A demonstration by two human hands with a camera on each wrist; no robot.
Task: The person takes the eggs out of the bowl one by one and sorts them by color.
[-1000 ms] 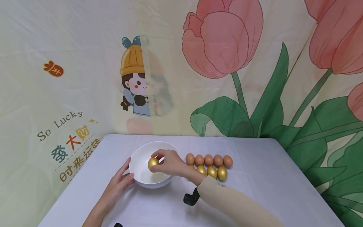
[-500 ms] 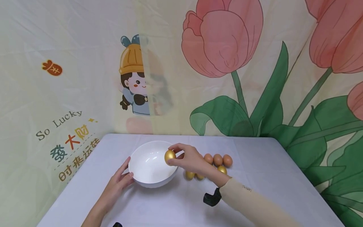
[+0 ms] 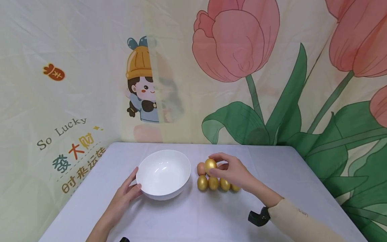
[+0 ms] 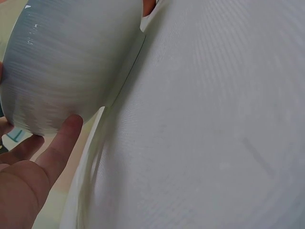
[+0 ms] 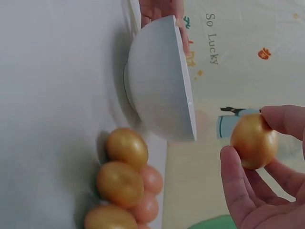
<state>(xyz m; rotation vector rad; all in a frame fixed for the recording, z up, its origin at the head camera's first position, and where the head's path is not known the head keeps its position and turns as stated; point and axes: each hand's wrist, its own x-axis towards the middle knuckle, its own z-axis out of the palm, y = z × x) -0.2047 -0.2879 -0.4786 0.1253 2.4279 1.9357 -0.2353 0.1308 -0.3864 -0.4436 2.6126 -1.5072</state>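
Note:
My right hand (image 3: 231, 169) pinches a golden egg (image 3: 210, 165) between thumb and fingertips, held up above the rows of eggs. In the right wrist view the held egg (image 5: 254, 141) is apart from everything but the fingers. A white bowl (image 3: 163, 173) stands upright on the table, its inside showing plain white. My left hand (image 3: 124, 193) touches the bowl's left side with fairly straight fingers and thumb. The left wrist view has the thumb (image 4: 64, 143) against the bowl's outer wall (image 4: 71, 62). Below the right hand lie several golden eggs (image 3: 213, 183), partly covered at the right end.
Behind the golden row are brown eggs (image 3: 201, 168), mostly hidden by the right hand. A white cloth covers the table (image 3: 178, 222). A printed curtain (image 3: 181, 67) with tulips hangs along the back. A black wrist device (image 3: 259, 216) sits at the right wrist.
My right hand has carried the golden egg from inside the bowl to the right, out over the egg rows. The left hand has stayed at the bowl.

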